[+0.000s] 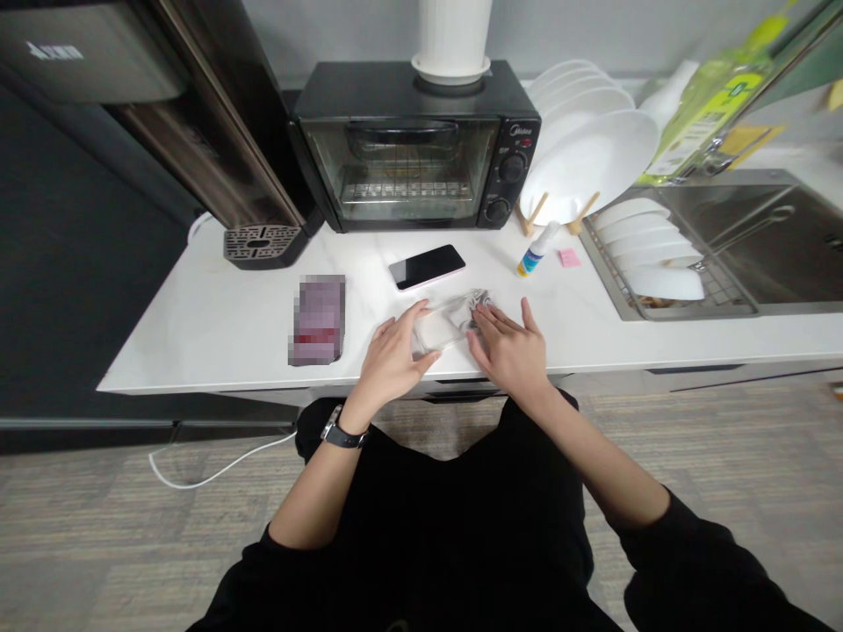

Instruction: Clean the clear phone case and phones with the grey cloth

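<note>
A clear phone case [435,331] lies near the front edge of the white counter. My left hand [392,358] grips its left end between thumb and fingers. My right hand [512,353] is over the right end, its fingertips pressing a crumpled grey cloth [481,301] against the case. Part of the cloth is hidden under those fingers. Just beyond the case rests a phone [428,267], dark screen up. A small spray bottle [538,250] with a white top and blue-yellow label stands behind my right hand.
A pixelated purple item [319,320] lies left on the counter [217,338]. Behind are a toaster oven [414,96] and a drink dispenser [263,244]. Right of them are racked plates [586,162], a pink note [569,257] and a sink [777,237] with dishes.
</note>
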`<state>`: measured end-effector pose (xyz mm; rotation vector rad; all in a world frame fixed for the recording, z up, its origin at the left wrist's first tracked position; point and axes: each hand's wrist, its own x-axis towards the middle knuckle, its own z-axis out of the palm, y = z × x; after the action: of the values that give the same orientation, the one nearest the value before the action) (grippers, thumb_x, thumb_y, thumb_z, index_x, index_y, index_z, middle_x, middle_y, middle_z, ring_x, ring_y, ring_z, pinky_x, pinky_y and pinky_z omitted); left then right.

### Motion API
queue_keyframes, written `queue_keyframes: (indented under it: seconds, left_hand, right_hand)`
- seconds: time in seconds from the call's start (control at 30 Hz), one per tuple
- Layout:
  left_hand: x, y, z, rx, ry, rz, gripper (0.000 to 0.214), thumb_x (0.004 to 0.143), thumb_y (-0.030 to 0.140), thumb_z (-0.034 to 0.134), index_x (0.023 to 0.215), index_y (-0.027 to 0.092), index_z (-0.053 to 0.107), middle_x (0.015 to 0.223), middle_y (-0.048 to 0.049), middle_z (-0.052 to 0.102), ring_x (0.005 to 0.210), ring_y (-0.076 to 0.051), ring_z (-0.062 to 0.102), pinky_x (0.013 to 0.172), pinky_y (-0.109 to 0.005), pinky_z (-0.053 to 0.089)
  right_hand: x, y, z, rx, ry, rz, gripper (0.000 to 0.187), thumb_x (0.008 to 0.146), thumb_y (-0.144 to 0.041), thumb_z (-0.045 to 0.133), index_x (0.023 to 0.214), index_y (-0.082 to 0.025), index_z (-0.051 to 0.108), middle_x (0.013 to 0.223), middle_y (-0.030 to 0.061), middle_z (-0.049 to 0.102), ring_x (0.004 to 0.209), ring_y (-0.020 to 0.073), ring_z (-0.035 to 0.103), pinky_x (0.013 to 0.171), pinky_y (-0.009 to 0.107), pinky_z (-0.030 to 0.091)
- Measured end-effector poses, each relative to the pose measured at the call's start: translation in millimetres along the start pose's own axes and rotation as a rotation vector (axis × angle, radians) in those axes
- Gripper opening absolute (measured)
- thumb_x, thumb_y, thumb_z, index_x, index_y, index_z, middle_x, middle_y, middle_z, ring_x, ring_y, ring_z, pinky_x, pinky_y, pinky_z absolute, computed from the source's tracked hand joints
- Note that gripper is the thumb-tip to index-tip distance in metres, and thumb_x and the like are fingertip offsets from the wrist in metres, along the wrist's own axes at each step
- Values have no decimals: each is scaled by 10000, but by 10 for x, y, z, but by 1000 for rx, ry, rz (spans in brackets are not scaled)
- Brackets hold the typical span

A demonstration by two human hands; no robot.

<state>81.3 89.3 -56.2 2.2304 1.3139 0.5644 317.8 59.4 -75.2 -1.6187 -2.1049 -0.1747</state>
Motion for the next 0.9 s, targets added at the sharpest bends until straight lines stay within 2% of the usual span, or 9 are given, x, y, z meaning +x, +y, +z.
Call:
queue_keyframes:
  seconds: [0.13,0.2,0.33,0.47,0.6,0.77,0.83,0.9]
  left_hand:
    - [1,-9,0,-7,4,5,844,942,315,693,1667,287,264,1626,-77,587,1500,-307,566,1321,-572,327]
    - [1,-26,-2,-11,1,0,867,909,250,671,1675,267,264,1641,-95,568,1516,-302,551,1317,-557,343]
    - [-3,-49,-10,-11,2,8,911,831,121,602,1674,240,277,1657,-104,546,1511,-279,554,1317,-528,364]
    - [-6,-32,-12,-26,17,8,937,819,145,679,1663,247,285,1598,-81,602,1480,-289,577,1308,-521,384]
    - [-7,-25,5,-13,42,18,878,917,345,745,1660,259,286,1589,-91,608,1466,-309,587,1287,-534,398]
    - [-6,-37,13,-2,33,26,867,935,356,741,1663,258,280,1601,-98,600,1479,-318,574,1298,-559,372]
    - [-5,-30,8,7,24,22,858,939,354,733,1664,262,283,1611,-98,592,1495,-321,559,1310,-565,351]
    - [-6,-21,3,14,19,22,848,946,363,721,1666,268,283,1615,-95,589,1505,-321,551,1310,-566,346]
  right_hand:
    - [208,-338,153,-4,-32,27,538,1098,-431,460,1381,-38,694,1418,220,742,1364,388,693,1270,601,429]
    - [260,-529,198,6,-48,8,548,1088,-437,470,1357,-22,706,1400,243,746,1335,386,707,1244,574,472]
    - [167,-733,157,112,-82,-107,456,1084,-366,474,1352,-95,724,1413,163,759,1368,310,696,1260,502,487]
    - [-46,-634,6,195,-98,-168,393,1094,-334,478,1354,-175,725,1418,75,767,1383,254,698,1286,484,465]
    - [-142,-359,-112,176,-110,-134,366,1107,-336,475,1337,-227,738,1408,42,772,1375,254,707,1303,523,435]
    - [-85,-5,-117,38,-48,-41,411,1121,-396,466,1334,-171,735,1384,105,781,1318,305,742,1313,597,380]
    - [-33,28,-75,1,-41,-24,467,1122,-438,461,1365,-129,713,1396,143,771,1316,327,739,1302,598,389]
    - [37,-43,-11,-16,-56,-19,564,1103,-510,488,1405,-73,679,1437,188,740,1363,363,702,1281,580,420]
